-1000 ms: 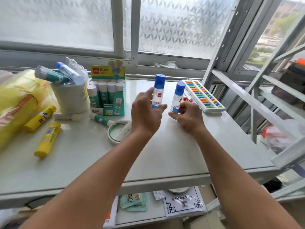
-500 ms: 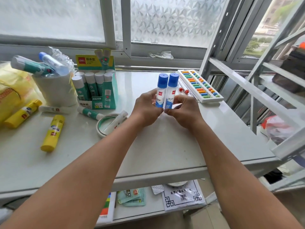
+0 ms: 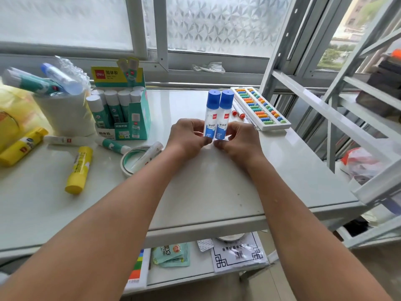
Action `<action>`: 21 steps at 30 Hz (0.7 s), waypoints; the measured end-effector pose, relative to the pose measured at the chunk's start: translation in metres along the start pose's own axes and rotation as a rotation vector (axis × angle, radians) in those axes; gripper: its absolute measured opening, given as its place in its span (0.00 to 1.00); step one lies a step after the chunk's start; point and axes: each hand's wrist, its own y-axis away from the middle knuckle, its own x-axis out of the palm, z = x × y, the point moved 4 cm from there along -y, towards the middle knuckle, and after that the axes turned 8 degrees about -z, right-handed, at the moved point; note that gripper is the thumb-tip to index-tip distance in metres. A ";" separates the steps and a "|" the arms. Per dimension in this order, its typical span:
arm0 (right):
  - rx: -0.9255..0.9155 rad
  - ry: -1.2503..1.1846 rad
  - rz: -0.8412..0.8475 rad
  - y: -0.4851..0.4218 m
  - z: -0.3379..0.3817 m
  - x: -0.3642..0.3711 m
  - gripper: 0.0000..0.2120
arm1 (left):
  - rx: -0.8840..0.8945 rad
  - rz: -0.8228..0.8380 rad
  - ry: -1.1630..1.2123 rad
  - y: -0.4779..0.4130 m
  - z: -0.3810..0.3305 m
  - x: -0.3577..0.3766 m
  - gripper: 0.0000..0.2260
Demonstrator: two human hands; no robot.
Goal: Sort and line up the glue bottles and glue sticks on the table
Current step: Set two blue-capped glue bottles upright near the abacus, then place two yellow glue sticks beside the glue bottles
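Two blue-capped liquid glue bottles stand upright and touching at the table's middle: the left bottle point(image 3: 211, 112) is gripped by my left hand point(image 3: 186, 137), the right bottle point(image 3: 224, 114) by my right hand point(image 3: 239, 140). A green display box point(image 3: 134, 124) holds several white-capped glue sticks. Two yellow glue sticks point(image 3: 79, 169) point(image 3: 22, 146) lie on their sides at the left. A green glue stick point(image 3: 112, 146) and a white tube point(image 3: 65, 140) lie in front of the box. Another white glue stick point(image 3: 149, 154) rests across a tape roll point(image 3: 130, 157).
A white cup point(image 3: 63, 111) at the left holds more glue sticks and a blue-capped bottle. A yellow plastic bag point(image 3: 13, 114) lies at the far left. A colourful abacus point(image 3: 260, 108) and red-capped pens point(image 3: 237, 114) sit at the back right. Metal shelving point(image 3: 325, 109) stands to the right.
My hands brought the two bottles from apart to side by side, touching, and drew them slightly nearer to me. The view shifted a little to the left.
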 end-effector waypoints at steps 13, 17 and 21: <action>-0.055 0.097 -0.355 0.061 0.054 0.006 0.18 | 0.073 -0.239 -0.173 0.045 -0.020 -0.055 0.20; -0.278 -0.024 -0.182 0.082 0.124 0.048 0.09 | 0.103 -0.469 -0.383 0.064 -0.010 -0.130 0.12; -0.373 -0.037 0.023 0.096 0.168 0.084 0.10 | -0.023 -0.643 -0.549 0.077 0.013 -0.198 0.08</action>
